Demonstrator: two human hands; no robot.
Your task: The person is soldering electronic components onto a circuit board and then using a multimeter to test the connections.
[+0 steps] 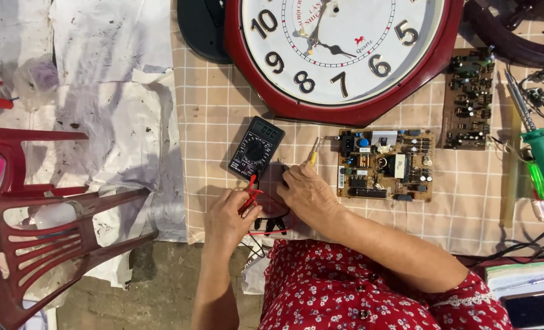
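Two hands on checked cloth (223,110): left hand (226,219) pinching red probe (249,194), right hand (305,192) gripping yellow-handled tool (313,153).

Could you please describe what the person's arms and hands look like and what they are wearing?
Both forearms are bare, with no gloves, watch or rings visible on the left hand or right hand. A short red sleeve with small white flowers and pale lace trim covers the right upper arm.
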